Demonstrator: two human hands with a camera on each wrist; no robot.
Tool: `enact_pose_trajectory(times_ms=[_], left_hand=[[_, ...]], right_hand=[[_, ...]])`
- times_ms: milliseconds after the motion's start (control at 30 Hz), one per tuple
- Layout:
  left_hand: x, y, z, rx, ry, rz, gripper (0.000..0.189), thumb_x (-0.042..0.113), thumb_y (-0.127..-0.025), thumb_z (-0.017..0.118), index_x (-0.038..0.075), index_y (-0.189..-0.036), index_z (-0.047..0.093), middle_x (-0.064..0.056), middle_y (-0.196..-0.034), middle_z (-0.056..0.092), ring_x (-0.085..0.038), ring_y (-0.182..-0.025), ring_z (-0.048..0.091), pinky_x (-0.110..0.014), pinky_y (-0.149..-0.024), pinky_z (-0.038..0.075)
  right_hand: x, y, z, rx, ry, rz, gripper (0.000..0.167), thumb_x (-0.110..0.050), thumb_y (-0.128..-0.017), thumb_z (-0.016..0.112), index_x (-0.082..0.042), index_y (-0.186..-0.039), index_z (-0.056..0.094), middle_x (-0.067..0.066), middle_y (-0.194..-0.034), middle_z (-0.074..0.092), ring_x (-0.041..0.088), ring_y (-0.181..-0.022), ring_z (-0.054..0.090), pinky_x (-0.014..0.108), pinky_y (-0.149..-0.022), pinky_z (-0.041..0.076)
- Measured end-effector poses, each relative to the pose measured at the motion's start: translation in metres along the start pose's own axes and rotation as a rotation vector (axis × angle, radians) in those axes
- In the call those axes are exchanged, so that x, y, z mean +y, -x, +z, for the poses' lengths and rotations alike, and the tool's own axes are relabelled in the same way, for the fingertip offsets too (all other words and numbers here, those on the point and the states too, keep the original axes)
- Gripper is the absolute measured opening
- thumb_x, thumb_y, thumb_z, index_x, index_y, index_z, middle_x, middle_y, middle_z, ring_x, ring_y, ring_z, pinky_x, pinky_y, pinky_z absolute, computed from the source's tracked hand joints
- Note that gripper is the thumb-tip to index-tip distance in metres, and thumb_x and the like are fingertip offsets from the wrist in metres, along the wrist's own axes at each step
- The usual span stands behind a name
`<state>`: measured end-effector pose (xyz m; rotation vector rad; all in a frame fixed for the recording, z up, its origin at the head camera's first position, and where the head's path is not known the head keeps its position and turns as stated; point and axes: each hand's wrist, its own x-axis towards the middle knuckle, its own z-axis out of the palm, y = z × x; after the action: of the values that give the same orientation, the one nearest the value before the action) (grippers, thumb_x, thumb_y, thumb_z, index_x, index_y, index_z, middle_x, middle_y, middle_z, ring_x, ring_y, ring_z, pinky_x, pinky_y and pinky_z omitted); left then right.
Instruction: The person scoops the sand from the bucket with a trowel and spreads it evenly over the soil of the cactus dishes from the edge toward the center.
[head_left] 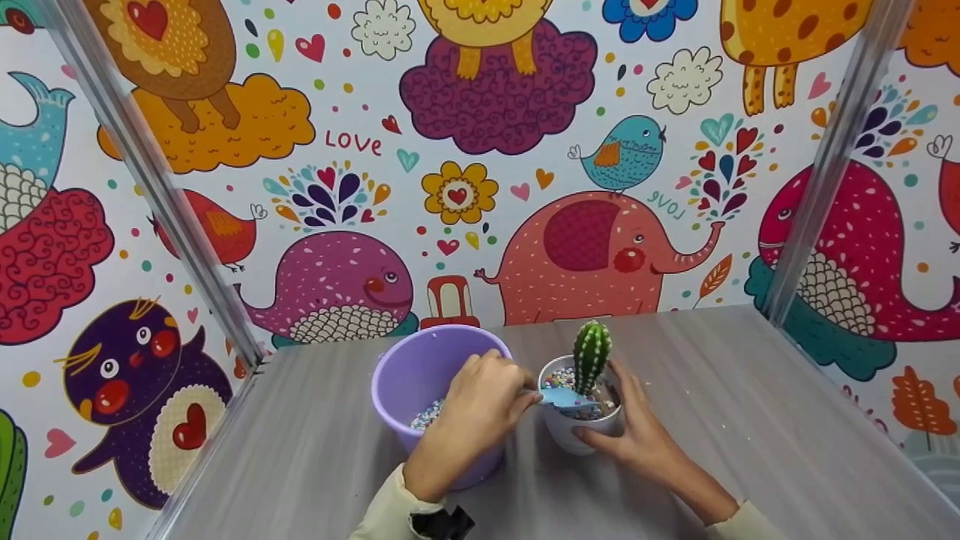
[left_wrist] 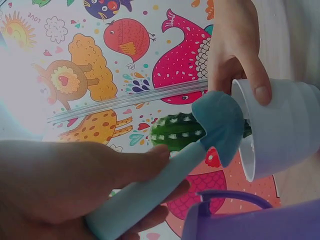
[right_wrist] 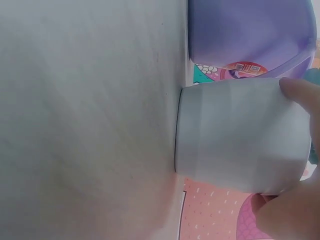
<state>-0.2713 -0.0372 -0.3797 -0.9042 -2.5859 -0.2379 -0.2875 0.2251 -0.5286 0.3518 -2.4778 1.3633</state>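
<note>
My left hand (head_left: 476,397) grips the handle of a light blue toy shovel (left_wrist: 155,182). The shovel's blade (head_left: 568,398) lies over the mouth of a white flowerpot (head_left: 566,431), tilted beside a green cactus (head_left: 591,358). Small multicoloured pebbles (head_left: 556,377) show inside the pot around the cactus. With thumb and fingers spread round the pot's right side near the rim, my right hand (head_left: 641,427) holds it upright on the table. In the right wrist view the pot's base (right_wrist: 187,132) rests on the tabletop.
A purple bucket (head_left: 480,474) stands left of the pot, with pebbles (head_left: 426,417) at its bottom; my left forearm passes in front of it. A few tiny bits lie on the grey table (head_left: 697,450) at the right. Patterned wall panels (head_left: 465,97) with metal posts enclose the table.
</note>
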Motion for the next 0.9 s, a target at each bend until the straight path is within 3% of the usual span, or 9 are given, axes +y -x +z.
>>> enact_pose_trajectory(times_ms=[267, 600, 900], left_hand=[[-0.002, 0.002, -0.004, 0.02, -0.019, 0.024, 0.007, 0.032, -0.093, 0.084, 0.026, -0.096, 0.087, 0.007, -0.082, 0.078, -0.017, -0.082, 0.06, -0.032, -0.074, 0.042], [-0.004, 0.0, -0.002, 0.153, -0.136, 0.003, 0.011, 0.025, -0.089, 0.089, 0.02, -0.099, 0.088, 0.002, -0.093, 0.079, -0.019, -0.094, 0.06, -0.033, -0.079, 0.046], [-0.013, 0.004, 0.0, 0.244, -0.077, -0.01, 0.018, 0.026, -0.089, 0.09, 0.019, -0.104, 0.087, 0.0, -0.1, 0.079, -0.021, -0.104, 0.063, -0.034, -0.083, 0.05]], right_hand=[[0.0, 0.0, -0.001, 0.002, 0.025, 0.007, 0.122, -0.044, -0.079, 0.097, -0.017, -0.172, 0.021, 0.019, -0.171, 0.033, 0.043, -0.159, 0.035, 0.072, -0.123, 0.033], [0.001, 0.0, 0.0, -0.001, 0.03, 0.015, 0.123, -0.047, -0.08, 0.096, -0.013, -0.171, 0.021, 0.02, -0.173, 0.029, 0.045, -0.161, 0.031, 0.072, -0.124, 0.03], [0.0, 0.001, 0.0, 0.011, 0.037, -0.003, 0.12, -0.048, -0.079, 0.096, -0.014, -0.169, 0.025, 0.019, -0.171, 0.032, 0.044, -0.16, 0.034, 0.072, -0.124, 0.031]])
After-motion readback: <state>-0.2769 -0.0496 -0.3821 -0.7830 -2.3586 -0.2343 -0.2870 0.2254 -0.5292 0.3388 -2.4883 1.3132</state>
